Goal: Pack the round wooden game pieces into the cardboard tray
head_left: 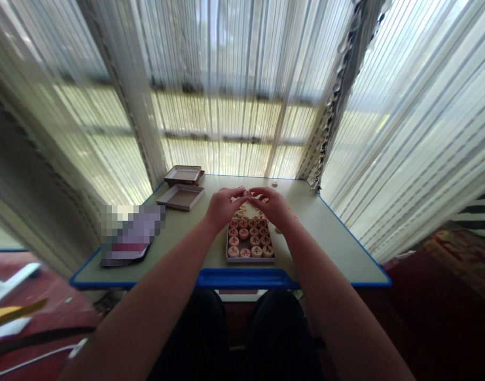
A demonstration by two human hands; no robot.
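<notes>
My left hand (225, 204) and my right hand (271, 202) meet above the far part of the table, fingertips bent inward. Between them they pinch a round Chinese chess piece (248, 193) with red marking. Just below my wrists lies a shallow box (250, 260) holding rows of round wooden pieces, some lettered red and others dark. One gap shows its bare floor in the second row from the front. Loose Chinese chess pieces (241, 213) lie on the table beyond the box, partly hidden by my hands.
The pale table (325, 243) has a blue edge and a blue trough (246, 277) at its front. Empty box trays (182, 197) sit at the back left, near a dark flat item (137, 238) partly pixelated. A single piece (275, 184) lies far back. Curtains (242, 116) hang behind.
</notes>
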